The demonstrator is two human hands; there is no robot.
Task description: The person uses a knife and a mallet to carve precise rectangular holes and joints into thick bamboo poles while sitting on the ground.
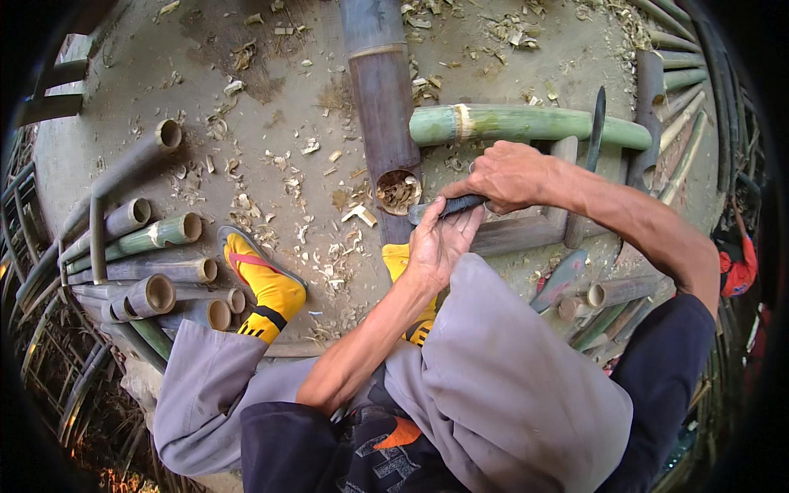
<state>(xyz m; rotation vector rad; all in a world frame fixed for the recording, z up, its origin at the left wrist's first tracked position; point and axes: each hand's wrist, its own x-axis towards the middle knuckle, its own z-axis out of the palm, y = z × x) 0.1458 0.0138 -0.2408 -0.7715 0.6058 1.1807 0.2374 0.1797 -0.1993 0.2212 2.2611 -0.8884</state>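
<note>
A short dark, ridged, rod-like piece (pixel 452 209) lies between my hands; its kind is unclear. My left hand (pixel 440 242), palm up, is closed on it with the thumb along one end. My right hand (pixel 505 177) curls over its other end, knuckles up. Just beyond is a thick brown bamboo pole (pixel 382 123), its cut open end facing me with shavings inside. A green bamboo length (pixel 534 125) lies crosswise past my right hand. Beside my right forearm a machete (pixel 597 123) shows its dark blade, partly hidden by the arm.
Several cut bamboo tubes (pixel 152 296) are stacked at the left, and more bamboo poles (pixel 674 62) lie at the far right. Pale shavings (pixel 337 263) litter the ground. My yellow-socked foot in a sandal (pixel 267 279) is at the left. A flat blade-like piece (pixel 561 279) lies near my right knee.
</note>
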